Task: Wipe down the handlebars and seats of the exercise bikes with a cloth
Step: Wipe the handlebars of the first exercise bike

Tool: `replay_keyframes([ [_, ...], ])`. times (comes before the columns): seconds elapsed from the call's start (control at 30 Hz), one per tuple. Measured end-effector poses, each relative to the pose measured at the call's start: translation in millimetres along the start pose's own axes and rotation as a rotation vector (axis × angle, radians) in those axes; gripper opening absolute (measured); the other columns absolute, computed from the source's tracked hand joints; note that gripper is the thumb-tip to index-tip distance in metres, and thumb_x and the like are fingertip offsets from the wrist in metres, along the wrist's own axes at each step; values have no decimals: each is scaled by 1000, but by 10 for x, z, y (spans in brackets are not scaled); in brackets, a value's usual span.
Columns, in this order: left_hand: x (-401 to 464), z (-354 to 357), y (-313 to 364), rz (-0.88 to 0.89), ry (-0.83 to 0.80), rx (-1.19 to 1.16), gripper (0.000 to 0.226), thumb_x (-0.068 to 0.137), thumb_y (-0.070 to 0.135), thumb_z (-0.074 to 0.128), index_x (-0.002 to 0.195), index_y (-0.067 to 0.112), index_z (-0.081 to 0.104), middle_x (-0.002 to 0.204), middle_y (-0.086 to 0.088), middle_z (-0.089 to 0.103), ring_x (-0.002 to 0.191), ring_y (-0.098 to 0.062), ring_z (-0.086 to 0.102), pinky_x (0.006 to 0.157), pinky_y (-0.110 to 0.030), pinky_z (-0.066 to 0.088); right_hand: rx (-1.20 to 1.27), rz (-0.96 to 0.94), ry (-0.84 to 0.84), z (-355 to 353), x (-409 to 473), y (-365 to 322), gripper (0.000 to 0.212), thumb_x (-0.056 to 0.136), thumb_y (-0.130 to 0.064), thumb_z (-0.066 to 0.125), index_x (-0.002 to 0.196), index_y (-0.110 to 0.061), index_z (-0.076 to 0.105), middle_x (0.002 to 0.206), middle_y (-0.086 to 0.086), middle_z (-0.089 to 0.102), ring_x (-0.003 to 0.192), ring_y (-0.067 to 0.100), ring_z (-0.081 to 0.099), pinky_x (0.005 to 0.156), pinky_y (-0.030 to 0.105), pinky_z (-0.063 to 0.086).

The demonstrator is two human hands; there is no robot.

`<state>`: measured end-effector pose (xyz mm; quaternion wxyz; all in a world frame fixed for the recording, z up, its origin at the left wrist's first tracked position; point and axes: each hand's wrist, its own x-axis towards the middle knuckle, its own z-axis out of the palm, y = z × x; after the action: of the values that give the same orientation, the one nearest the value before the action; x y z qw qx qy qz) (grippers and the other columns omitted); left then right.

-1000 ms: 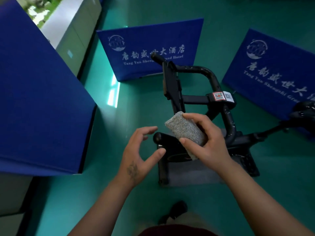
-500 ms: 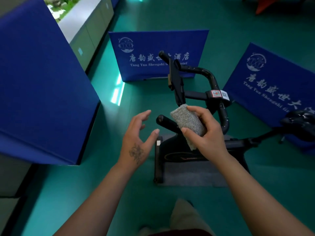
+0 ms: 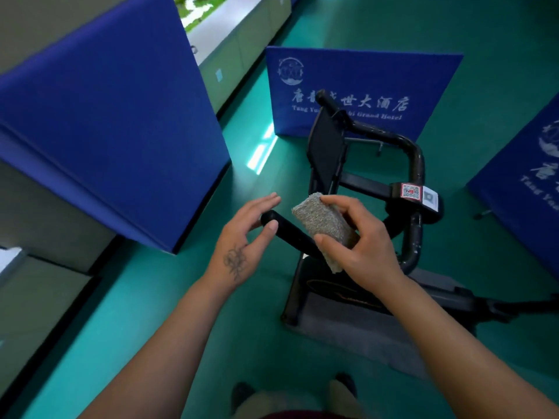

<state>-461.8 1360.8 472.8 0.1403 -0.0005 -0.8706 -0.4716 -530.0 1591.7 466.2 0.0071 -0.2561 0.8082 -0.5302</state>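
Cloth in right hand over handlebar.

A blue banner with white lettering is standing on the green floor. Left of the banner a big blue panel is leaning, with a pale cabinet running behind it. Right of the banner another blue sign is slanting. Nearer than the banner, a grey mat is lying flat.

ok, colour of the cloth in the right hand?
Speckled grey cloth, gripped by the right hand; head view.
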Motion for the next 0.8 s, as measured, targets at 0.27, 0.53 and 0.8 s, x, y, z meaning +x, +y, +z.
replay_keyframes([
  [0.27,-33,79,90,-165,45,-24,37,109,13,59,145,20,65,144,10,65,139,-7,56,119,-32,42,-16,-66,-128,-114,193,42,55,90,-30,80,138,-39,55,129,-19,62,114,6,63,87,36,57],
  [0.53,-52,111,85,-217,52,-123,41,107,10,55,148,11,61,150,3,62,145,-13,52,125,-47,38,-128,-112,-214,208,342,-19,53,95,-36,71,144,-41,50,133,-14,59,111,13,62,90,42,56],
  [0.8,-55,81,17,-175,38,-98,42,107,7,56,148,16,61,151,2,62,144,-14,53,123,-51,41,-244,-169,-180,384,294,-40,40,97,-34,74,135,-28,64,122,-5,47,90,18,60,74,37,58],
])
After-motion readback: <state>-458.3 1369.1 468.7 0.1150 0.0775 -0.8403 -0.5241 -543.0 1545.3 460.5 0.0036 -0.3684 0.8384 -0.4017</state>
